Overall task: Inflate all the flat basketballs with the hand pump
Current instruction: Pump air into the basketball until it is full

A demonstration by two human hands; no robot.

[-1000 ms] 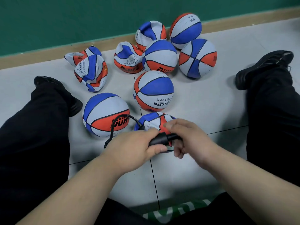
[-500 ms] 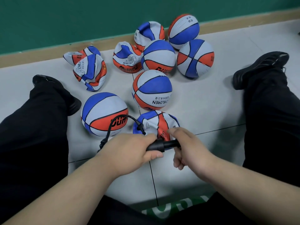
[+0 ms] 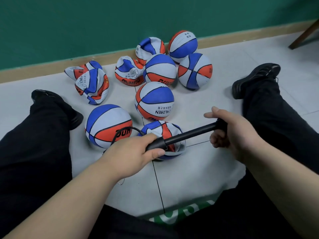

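Two hands on one hand pump (image 3: 189,134), and it's stretched right out. The left hand (image 3: 133,154) is wrapped tight round the barrel end, pinning it low over the floor (image 3: 198,169). The right hand (image 3: 231,133) has its fingers curled round the handle at the far end, one digit sticking out straight, with the rod drawn long between the two. That's the top of a stroke, I'd say, with a push back in the likely next move. The thin black hose (image 3: 124,131) loops out from behind the left hand toward the flat basketball (image 3: 165,131), which lies sagging and creased on the floor just under the pump. Where the needle enters is hidden, so I can't confirm the seat. Smart setup, too: the person sits with legs (image 3: 43,135) spread, balls penned between them within reach. A round basketball (image 3: 107,125) sits just beside the flat one on the left, other firm ones sit behind, and crumpled basketballs (image 3: 92,87) wait nearer the green wall (image 3: 103,23). Plenty left to do, by my reading. The risk is that a hard stroke tugs the hose and jerks the needle loose, hence that low bracing grip.
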